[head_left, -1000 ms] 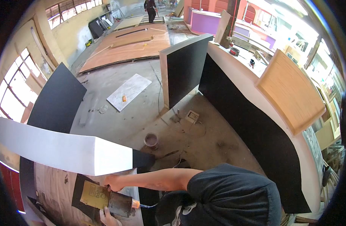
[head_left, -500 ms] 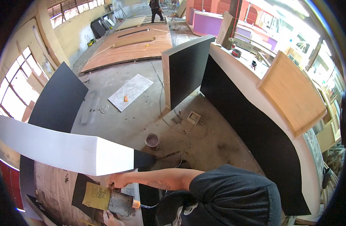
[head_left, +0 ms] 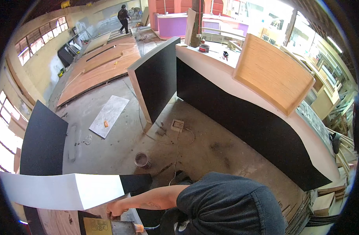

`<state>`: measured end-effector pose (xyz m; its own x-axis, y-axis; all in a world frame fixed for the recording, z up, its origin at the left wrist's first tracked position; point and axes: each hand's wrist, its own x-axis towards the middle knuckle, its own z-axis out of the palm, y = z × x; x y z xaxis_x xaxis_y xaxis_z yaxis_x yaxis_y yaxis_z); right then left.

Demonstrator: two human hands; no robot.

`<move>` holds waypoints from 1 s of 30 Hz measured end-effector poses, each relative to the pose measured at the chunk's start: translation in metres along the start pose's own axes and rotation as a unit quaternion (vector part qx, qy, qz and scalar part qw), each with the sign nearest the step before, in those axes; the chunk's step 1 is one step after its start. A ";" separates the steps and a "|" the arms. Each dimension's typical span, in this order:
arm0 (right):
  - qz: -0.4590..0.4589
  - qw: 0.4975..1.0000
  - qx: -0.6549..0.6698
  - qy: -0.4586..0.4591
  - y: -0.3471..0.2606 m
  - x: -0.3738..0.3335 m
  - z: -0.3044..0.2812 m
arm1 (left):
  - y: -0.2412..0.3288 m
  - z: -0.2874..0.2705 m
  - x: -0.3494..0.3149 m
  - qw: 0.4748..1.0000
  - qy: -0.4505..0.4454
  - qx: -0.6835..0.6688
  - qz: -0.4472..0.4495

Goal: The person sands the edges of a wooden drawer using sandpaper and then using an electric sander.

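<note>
My right hand reaches in from the right, its bare forearm below a black sleeve. Its fingers are closed and point down at the upper edge of a dark, flat, plate-like thing. What they pinch, if anything, is hidden. That plate has an orange end with a cable trailing off it. Against its left side lies a yellow sheet with a printed drawing, cut off by the lower edge. A white curved panel stands just beyond my hand. My left hand is out of sight.
A round tub stands on the floor ahead, near a small box with a cord. Tall black panels rise to the right, one white-edged. A wooden panel leans there. Far back, a person walks beside flat wooden sheets.
The view has tilted up and turned right, so the workpieces sit lower in the picture. My left hand, earlier by the plate's lower edge, has dropped out of view. The far person has moved.
</note>
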<state>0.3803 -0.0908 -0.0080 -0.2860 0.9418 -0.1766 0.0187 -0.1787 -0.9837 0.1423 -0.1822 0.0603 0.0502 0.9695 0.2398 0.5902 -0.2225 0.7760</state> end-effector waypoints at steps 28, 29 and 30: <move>-0.034 0.978 -0.202 -0.041 -0.014 -0.025 -0.005 | 0.003 -0.009 0.005 0.990 -0.051 -0.076 -0.109; -0.075 0.968 -0.232 -0.058 -0.030 -0.032 -0.003 | 0.015 -0.015 0.004 0.989 -0.030 -0.053 -0.134; 0.008 0.988 -0.149 -0.042 -0.042 -0.038 0.000 | 0.004 -0.016 0.005 0.987 -0.015 -0.083 -0.140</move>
<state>0.3903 -0.1197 0.0397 -0.3618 0.9102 -0.2014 0.3016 -0.0902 -0.9492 0.1323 -0.1795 0.0741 -0.0719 0.9973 -0.0133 0.4447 0.0440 0.8946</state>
